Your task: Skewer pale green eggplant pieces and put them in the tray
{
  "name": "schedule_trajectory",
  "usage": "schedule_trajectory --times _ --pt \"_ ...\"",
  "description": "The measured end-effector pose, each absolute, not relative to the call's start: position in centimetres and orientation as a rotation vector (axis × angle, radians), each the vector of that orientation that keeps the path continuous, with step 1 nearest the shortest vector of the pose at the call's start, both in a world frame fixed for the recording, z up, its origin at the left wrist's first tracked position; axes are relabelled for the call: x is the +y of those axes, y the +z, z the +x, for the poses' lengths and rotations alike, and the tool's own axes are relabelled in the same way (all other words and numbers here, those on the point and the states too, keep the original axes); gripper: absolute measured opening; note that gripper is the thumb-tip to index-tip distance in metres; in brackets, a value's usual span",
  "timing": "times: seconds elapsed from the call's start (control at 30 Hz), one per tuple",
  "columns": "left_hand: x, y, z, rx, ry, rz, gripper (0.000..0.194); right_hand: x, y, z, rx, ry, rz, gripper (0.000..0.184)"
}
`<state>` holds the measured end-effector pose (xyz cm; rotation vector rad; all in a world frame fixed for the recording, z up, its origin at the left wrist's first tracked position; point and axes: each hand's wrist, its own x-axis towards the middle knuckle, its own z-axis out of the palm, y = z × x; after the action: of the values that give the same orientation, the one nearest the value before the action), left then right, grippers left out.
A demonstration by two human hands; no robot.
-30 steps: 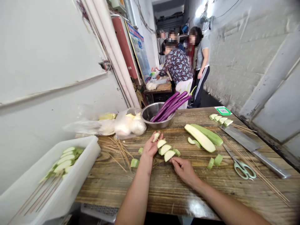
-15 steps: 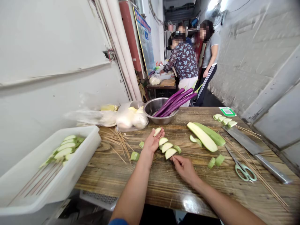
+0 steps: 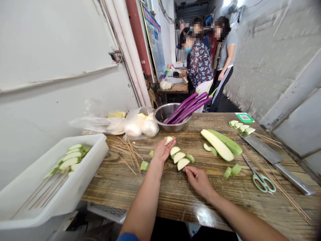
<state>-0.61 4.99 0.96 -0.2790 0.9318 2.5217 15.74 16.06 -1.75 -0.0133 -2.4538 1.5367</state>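
My left hand [image 3: 162, 151] is turned palm up and holds a pale half-round zucchini slice [image 3: 169, 140] at its fingers. My right hand [image 3: 199, 181] pinches the near end of a thin wooden skewer [image 3: 186, 167], most of which is hidden. Several half-round zucchini slices [image 3: 179, 157] are threaded along it, the farthest close to my left fingers. Behind the threaded pieces lies a loose green chunk [image 3: 190, 158]. Left of my left wrist rests another cut chunk [image 3: 144, 165]. To the right are a zucchini half showing its cut face [image 3: 217, 145] and a green-skinned zucchini piece [image 3: 225, 142].
A white tub [image 3: 95, 157] holds skewered slices at left. Scissors [image 3: 262, 180], a cleaver [image 3: 263, 149] and loose skewers [image 3: 283, 194] lie right. Beyond stand a steel bowl [image 3: 160, 115] with purple eggplants [image 3: 187, 108] and a plastic bag [image 3: 140, 125]. Several people work farther back.
My hands, the slice and the skewer look almost unmoved. At the back, the person in the leaf-patterned top has straightened up somewhat. The camera view has shifted slightly.
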Motion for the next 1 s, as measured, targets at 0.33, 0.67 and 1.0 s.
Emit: schedule_trajectory --times 0.33,0.67,1.0 --pt "5.14 0.88 -0.4 0.98 2.499 -0.258 0.01 15.98 -1.78 15.81 -2.449 1.546 -0.038 0.033" --pt "5.09 0.62 -0.52 0.974 2.524 -0.22 0.011 15.93 -1.56 15.87 -2.456 1.562 -0.057 0.035" --pt "5.21 0.54 -0.47 0.974 2.51 -0.214 0.01 15.91 -1.53 15.82 -2.443 1.566 -0.05 0.033"
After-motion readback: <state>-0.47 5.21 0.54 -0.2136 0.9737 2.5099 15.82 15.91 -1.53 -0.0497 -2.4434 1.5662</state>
